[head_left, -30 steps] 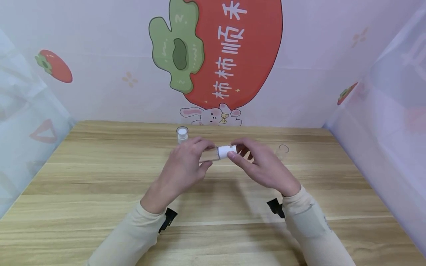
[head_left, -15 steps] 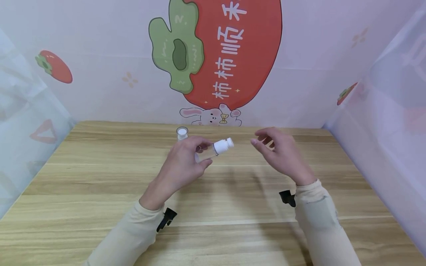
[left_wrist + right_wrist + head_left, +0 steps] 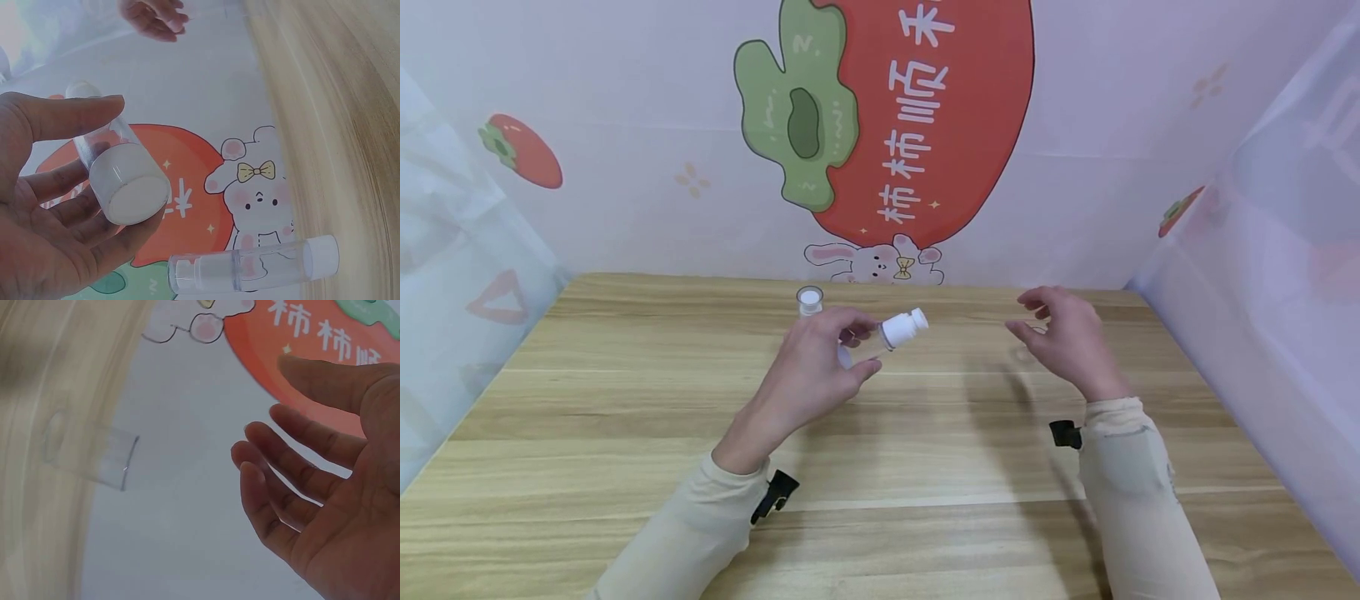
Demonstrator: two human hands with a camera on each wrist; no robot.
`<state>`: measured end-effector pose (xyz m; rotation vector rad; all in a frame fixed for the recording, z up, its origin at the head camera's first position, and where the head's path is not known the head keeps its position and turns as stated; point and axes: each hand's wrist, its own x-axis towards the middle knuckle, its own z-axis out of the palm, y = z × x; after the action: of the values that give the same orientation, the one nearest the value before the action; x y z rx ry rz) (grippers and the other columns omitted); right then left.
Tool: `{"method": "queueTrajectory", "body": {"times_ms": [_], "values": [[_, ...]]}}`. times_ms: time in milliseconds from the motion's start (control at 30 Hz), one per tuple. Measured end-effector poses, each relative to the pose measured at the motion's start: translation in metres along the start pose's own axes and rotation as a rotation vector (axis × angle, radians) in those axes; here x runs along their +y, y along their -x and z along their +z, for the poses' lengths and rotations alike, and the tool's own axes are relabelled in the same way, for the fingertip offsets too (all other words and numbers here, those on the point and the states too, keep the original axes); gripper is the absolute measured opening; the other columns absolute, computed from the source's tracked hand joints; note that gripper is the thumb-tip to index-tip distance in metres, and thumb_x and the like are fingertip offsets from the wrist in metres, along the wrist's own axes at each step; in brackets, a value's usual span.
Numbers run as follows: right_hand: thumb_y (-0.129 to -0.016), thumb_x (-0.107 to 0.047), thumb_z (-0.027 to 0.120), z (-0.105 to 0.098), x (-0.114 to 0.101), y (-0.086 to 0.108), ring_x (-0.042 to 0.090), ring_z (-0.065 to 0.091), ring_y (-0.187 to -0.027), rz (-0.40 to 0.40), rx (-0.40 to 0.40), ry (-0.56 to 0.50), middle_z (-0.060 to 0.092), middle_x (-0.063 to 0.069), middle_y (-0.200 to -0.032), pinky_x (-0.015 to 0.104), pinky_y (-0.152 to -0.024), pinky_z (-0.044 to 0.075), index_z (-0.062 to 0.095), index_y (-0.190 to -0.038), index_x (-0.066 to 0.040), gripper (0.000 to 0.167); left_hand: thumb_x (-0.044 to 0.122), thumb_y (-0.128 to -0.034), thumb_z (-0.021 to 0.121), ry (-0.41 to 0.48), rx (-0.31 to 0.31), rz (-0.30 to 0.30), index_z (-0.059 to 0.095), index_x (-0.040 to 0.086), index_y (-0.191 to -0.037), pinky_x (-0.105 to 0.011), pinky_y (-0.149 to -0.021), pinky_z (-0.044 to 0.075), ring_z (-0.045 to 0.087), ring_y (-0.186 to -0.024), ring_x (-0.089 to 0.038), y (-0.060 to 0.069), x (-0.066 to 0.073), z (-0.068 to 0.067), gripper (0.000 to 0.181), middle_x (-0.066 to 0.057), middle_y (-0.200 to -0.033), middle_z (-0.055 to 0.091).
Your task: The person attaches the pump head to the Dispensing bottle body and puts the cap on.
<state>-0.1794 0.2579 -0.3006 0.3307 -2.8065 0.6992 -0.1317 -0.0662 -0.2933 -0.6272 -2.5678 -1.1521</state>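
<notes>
My left hand [image 3: 808, 362] grips a clear bottle [image 3: 898, 330] with a white pump top, tilted up to the right above the table. In the left wrist view its white base [image 3: 139, 199] faces the camera, thumb on one side and fingers on the other. To the right, my right hand [image 3: 1067, 337] hovers with loosely bent fingers and holds nothing. Close to it stands a transparent cap [image 3: 94, 453], largely covered by the hand in the head view. Behind my left hand stands another clear and white bottle [image 3: 250, 265], upright with its clear cap on.
The wooden table [image 3: 887, 533] runs back to a printed cloth backdrop [image 3: 625, 208] with a persimmon and a rabbit. Cloth walls close off the left and right sides.
My right hand has let go of the bottle's white top and moved right toward the transparent cap. The bottle, still in my left hand, has tilted upward, its pump top now uncovered.
</notes>
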Motion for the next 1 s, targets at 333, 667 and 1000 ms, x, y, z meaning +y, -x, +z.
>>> {"method": "queueTrajectory", "body": {"times_ms": [333, 667, 1000], "values": [[-0.094, -0.019, 0.073, 0.003, 0.022, -0.001, 0.048, 0.058, -0.113, 0.088, -0.112, 0.083, 0.058, 0.027, -0.127, 0.067, -0.098, 0.038, 0.06, -0.134, 0.004, 0.048, 0.005, -0.0762, 0.088, 0.01, 0.0, 0.014, 0.073, 0.003, -0.112, -0.038, -0.081, 0.055, 0.066, -0.087, -0.021, 0.0, -0.001, 0.001, 0.039, -0.006, -0.1, 0.072], [-0.093, -0.02, 0.073, 0.01, 0.034, -0.005, 0.052, 0.054, -0.118, 0.114, -0.201, 0.13, 0.054, 0.032, -0.134, 0.066, -0.099, 0.04, 0.056, -0.138, 0.003, 0.053, 0.004, -0.0757, 0.088, 0.018, -0.007, 0.02, 0.074, 0.004, -0.112, -0.038, -0.081, 0.056, 0.067, -0.086, -0.02, 0.0, -0.002, 0.002, 0.039, -0.005, -0.099, 0.072], [-0.094, -0.015, 0.069, 0.015, 0.039, -0.004, 0.055, 0.054, -0.116, 0.108, -0.258, 0.147, 0.051, 0.035, -0.136, 0.066, -0.096, 0.043, 0.055, -0.138, 0.004, 0.05, 0.005, -0.0758, 0.088, 0.02, -0.017, 0.022, 0.074, 0.004, -0.111, -0.037, -0.081, 0.055, 0.067, -0.086, -0.02, 0.0, -0.001, 0.001, 0.038, -0.005, -0.099, 0.072]]}}
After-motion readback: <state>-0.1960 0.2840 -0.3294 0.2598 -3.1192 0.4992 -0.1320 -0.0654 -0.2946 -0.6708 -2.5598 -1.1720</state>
